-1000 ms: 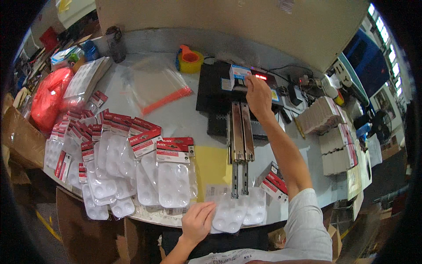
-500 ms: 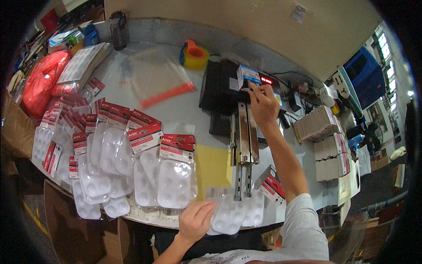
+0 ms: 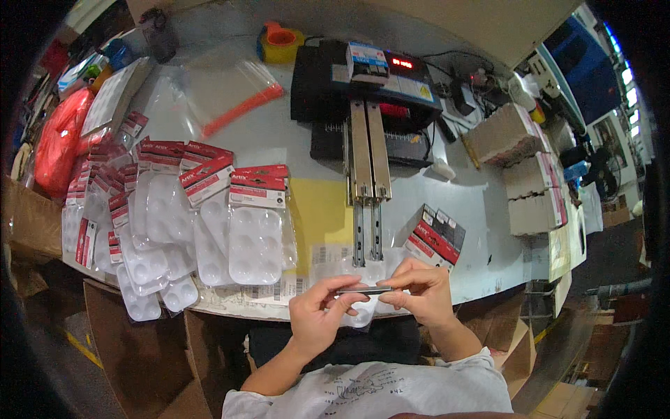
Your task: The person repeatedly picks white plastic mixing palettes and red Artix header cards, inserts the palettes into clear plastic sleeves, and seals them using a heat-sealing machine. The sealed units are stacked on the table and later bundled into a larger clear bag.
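Between the fingertips of my left hand [image 3: 319, 313] and my right hand [image 3: 426, 293] is a thin grey metal strip [image 3: 366, 290], which looks like a stick of staples. It is held level near the table's front edge. Just beyond it, two long metal rails [image 3: 359, 153] stick out toward me from a black stapling machine [image 3: 321, 77] with a red lit display. A small blue and white box [image 3: 368, 59] sits on top of the machine. Below the strip, white plastic paint palettes [image 3: 359, 320] are partly hidden by my hands.
Bagged palettes [image 3: 255, 241] with red header cards pile up on the left. Loose red and black cards [image 3: 436, 237] lie right of the rails. Card stacks [image 3: 534, 181] stand at the right edge. A tape dispenser [image 3: 279, 45] and clear bags [image 3: 230, 91] are farther back.
My right hand has come back from the box on the machine to meet my left hand. Both now hold the strip of staples. The view has shifted.
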Demonstrator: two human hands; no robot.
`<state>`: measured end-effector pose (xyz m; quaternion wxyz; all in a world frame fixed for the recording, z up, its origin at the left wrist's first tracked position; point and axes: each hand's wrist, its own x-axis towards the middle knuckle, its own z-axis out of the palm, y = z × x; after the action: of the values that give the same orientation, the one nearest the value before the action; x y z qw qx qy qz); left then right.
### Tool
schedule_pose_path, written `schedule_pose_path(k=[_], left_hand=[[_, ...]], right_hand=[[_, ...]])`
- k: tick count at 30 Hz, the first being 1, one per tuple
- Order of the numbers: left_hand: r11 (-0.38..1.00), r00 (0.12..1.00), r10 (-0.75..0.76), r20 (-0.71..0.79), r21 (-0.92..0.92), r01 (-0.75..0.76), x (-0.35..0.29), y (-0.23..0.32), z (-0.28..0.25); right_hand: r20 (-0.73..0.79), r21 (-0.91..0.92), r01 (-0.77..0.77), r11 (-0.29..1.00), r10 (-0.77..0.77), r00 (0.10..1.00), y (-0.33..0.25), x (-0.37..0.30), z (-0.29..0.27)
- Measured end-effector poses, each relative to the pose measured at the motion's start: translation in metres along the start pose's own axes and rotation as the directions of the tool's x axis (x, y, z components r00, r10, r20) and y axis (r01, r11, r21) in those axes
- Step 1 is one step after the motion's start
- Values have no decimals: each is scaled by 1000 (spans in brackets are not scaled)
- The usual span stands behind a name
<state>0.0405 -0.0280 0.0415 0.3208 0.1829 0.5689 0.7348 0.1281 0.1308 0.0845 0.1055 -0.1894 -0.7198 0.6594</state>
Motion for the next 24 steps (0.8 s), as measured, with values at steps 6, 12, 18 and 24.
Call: schedule_pose_path(k=[6,12,18,24], left_hand=[[999,999,-28,-42,-37,26,2,-8,-9],[998,970,41,-241,65,-26,10,-13,-21],[999,971,13,-238,44,-3,12,-17,-24],[1000,981,-13,-192,-7,12,13,-14,-17]], right_hand=[[-157,273,-17,962,62,986,11,-7,-15],[-98,-711,502,493,-776,624,37,30,-17],[93,-713,608,350,-811,577,64,52,-21],[118,-720,563,405,-729,674,66,53,-26]])
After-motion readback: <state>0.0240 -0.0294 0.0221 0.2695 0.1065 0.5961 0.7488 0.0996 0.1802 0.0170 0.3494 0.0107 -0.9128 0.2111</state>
